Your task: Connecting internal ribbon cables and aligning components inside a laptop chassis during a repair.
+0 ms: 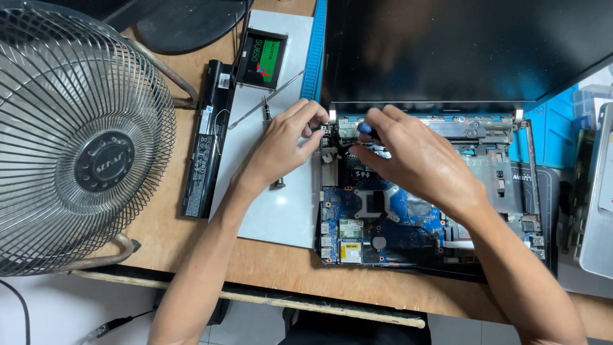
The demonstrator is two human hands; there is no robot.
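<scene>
A person's two bare hands work at the upper left corner of an opened laptop [434, 211], its blue circuit board [364, 220] exposed on a wooden table [274, 268]. The left hand [281, 144] pinches its fingertips together at the hinge corner of the chassis, beside the dark raised screen [460, 51]. The right hand [408, 160] closes on a small blue-handled tool [364, 128] (only the handle tip shows), with its fingers curled down over the board's upper edge. The two hands sit near each other, not touching.

Left of the laptop lies a white mat [281, 204], largely bare below the left wrist, carrying a loose metal rod [265, 101] and a drive in a bracket [261, 59] at its top. A long black battery [204, 140] runs along the mat's left edge. A wire-caged fan [76, 134] crowds the table's left side, close to the left forearm. Grey casings [597, 191] are stacked at the right edge.
</scene>
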